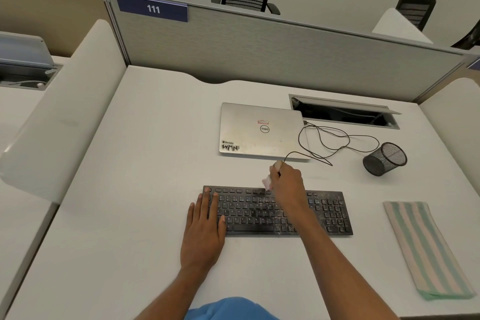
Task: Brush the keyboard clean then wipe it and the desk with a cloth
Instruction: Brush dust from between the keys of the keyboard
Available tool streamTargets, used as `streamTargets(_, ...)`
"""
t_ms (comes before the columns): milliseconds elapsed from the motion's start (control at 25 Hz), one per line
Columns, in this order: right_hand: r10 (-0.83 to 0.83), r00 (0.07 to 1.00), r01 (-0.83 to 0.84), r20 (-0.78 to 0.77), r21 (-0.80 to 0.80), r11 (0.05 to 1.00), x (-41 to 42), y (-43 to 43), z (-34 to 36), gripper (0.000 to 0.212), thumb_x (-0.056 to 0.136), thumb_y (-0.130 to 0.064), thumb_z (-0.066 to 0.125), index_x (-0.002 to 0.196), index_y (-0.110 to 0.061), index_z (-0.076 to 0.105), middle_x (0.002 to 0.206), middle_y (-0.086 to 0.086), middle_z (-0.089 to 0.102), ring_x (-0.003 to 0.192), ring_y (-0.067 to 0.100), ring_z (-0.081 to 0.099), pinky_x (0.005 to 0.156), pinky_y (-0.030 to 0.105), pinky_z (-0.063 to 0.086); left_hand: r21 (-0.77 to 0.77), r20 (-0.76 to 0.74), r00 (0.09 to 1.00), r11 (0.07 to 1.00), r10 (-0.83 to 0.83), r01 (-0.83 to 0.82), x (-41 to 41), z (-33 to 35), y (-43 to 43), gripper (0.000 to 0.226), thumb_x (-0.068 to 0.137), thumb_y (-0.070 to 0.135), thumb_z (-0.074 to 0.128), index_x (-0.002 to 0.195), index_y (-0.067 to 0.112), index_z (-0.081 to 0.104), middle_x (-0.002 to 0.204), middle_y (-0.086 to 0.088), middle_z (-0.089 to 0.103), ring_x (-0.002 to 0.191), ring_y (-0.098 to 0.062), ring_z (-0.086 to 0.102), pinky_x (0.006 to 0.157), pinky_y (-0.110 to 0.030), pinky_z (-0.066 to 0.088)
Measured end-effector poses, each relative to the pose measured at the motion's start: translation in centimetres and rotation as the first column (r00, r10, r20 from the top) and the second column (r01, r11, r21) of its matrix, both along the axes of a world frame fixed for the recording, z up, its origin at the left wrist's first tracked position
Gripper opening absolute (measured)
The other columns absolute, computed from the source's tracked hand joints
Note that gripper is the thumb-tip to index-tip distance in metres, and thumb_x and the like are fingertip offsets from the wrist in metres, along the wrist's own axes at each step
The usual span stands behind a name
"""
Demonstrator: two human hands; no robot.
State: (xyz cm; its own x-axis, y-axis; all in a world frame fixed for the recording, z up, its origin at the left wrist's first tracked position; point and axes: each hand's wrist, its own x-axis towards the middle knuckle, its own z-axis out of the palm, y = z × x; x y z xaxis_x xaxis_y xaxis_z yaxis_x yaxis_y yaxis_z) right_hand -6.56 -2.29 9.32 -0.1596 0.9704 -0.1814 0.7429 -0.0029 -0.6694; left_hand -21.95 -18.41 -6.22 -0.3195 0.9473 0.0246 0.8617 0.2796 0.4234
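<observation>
A black keyboard (pixel 327 212) lies on the white desk (pixel 145 153), its keys speckled with pale dust, most thickly on the right half. My left hand (pixel 204 226) rests flat with straight fingers on the keyboard's left end. My right hand (pixel 287 184) grips a small pale brush (pixel 267 182) over the top row of keys near the middle; the bristles are blurred and touch or nearly touch the keys. A folded cloth (pixel 423 247) with green and beige stripes lies on the desk to the right of the keyboard.
A shut silver laptop (pixel 259 130) lies behind the keyboard, with a thin black cable (pixel 337 138) looping to its right. A black mesh pen cup (pixel 385 158) lies on its side at the right. An open cable hatch (pixel 342 112) sits near the grey partition (pixel 259 44).
</observation>
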Motion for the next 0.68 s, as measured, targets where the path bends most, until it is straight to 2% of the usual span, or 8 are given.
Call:
streamTargets(80, 0.010, 1.000, -0.011, -0.029, -0.033, 0.999, -0.1, -0.3, -0.4, 0.039, 0.108, -0.023, 0.044, 0.077, 0.000, 0.042, 0.069, 0.016, 0.053, 0.051, -0.007, 0.053, 0.049, 0.017, 0.034, 0.001, -0.003, 1.000, 1.000, 0.003, -0.003, 0.0, 0.0, 0.0, 0.064, 0.110, 0.041, 0.026, 0.169, 0.017, 0.020, 0.178, -0.003, 0.005, 0.163, -0.020, 0.012, 0.132, -0.043, 0.013)
streamTargets(160, 0.034, 0.999, -0.033, 0.018, -0.056, 0.998, 0.2, -0.4, -0.9, 0.038, 0.108, -0.023, 0.044, 0.074, -0.006, 0.042, 0.066, 0.011, 0.057, 0.051, -0.009, 0.056, 0.048, 0.020, 0.035, 0.007, 0.002, 1.000, 1.000, 0.002, -0.002, 0.0, 0.0, 0.0, 0.064, 0.110, 0.040, 0.027, 0.169, 0.017, 0.019, 0.178, -0.003, 0.006, 0.163, -0.020, 0.012, 0.132, -0.043, 0.011)
streamTargets(280, 0.033, 0.987, -0.030, 0.157, -0.025, 0.999, 0.8, 0.2, -0.5, 0.035, 0.107, -0.023, 0.045, 0.077, -0.008, 0.052, 0.067, 0.004, 0.058, 0.058, 0.011, 0.055, 0.047, 0.021, 0.034, 0.012, 0.003, 1.000, 1.000, 0.002, -0.002, 0.0, 0.0, 0.0, 0.064, 0.110, 0.041, 0.025, 0.169, 0.017, 0.018, 0.178, -0.003, 0.005, 0.163, -0.019, 0.010, 0.132, -0.042, 0.010)
streamTargets(400, -0.023, 0.999, 0.022, 0.047, 0.020, 1.000, 0.8, 0.7, -0.3, 0.037, 0.107, -0.024, 0.044, 0.076, -0.004, 0.049, 0.067, 0.004, 0.056, 0.057, 0.013, 0.049, 0.046, 0.017, 0.033, 0.012, 0.003, 1.000, 1.000, 0.000, 0.000, 0.0, -0.1, -0.1, 0.064, 0.111, 0.042, 0.024, 0.169, 0.018, 0.017, 0.178, -0.002, 0.003, 0.164, -0.019, 0.009, 0.132, -0.043, 0.010)
streamTargets(480, -0.020, 0.999, 0.020, 0.025, 0.016, 1.000, 0.5, 0.3, -0.7, 0.038, 0.108, -0.025, 0.044, 0.079, -0.002, 0.051, 0.068, 0.006, 0.060, 0.059, 0.012, 0.054, 0.051, 0.021, 0.037, 0.014, 0.003, 1.000, 1.000, 0.000, -0.001, 0.0, 0.0, -0.1, 0.064, 0.110, 0.042, 0.023, 0.169, 0.018, 0.017, 0.178, -0.002, 0.003, 0.164, -0.019, 0.009, 0.131, -0.043, 0.011)
streamTargets(560, 0.019, 0.997, -0.018, 0.079, -0.020, 1.000, 0.3, -0.1, -0.8, 0.036, 0.108, -0.024, 0.044, 0.080, -0.003, 0.054, 0.066, 0.004, 0.061, 0.056, 0.001, 0.058, 0.050, 0.020, 0.040, 0.015, 0.007, 1.000, 1.000, -0.001, 0.001, 0.0, 0.0, 0.0, 0.064, 0.110, 0.041, 0.024, 0.169, 0.017, 0.017, 0.178, -0.002, 0.003, 0.164, -0.019, 0.009, 0.131, -0.042, 0.010)
streamTargets(600, 0.041, 0.990, -0.037, 0.134, -0.032, 0.999, 0.3, -0.2, -0.6, 0.035, 0.108, -0.023, 0.044, 0.080, -0.003, 0.055, 0.067, 0.003, 0.060, 0.056, 0.001, 0.059, 0.049, 0.020, 0.040, 0.016, 0.007, 1.000, 1.000, -0.002, 0.002, 0.0, 0.0, -0.1, 0.064, 0.110, 0.041, 0.025, 0.169, 0.018, 0.017, 0.178, -0.002, 0.002, 0.164, -0.019, 0.009, 0.131, -0.042, 0.009)
streamTargets(680, 0.069, 0.960, -0.059, 0.270, -0.044, 0.997, 0.2, 0.3, -0.2, 0.031, 0.107, -0.022, 0.045, 0.083, -0.005, 0.056, 0.070, 0.003, 0.058, 0.061, 0.013, 0.058, 0.051, 0.026, 0.042, 0.020, 0.007, 1.000, 1.000, 0.003, -0.003, 0.0, 0.0, -0.1, 0.064, 0.111, 0.041, 0.025, 0.169, 0.017, 0.017, 0.178, -0.002, 0.002, 0.164, -0.019, 0.009, 0.132, -0.042, 0.009)
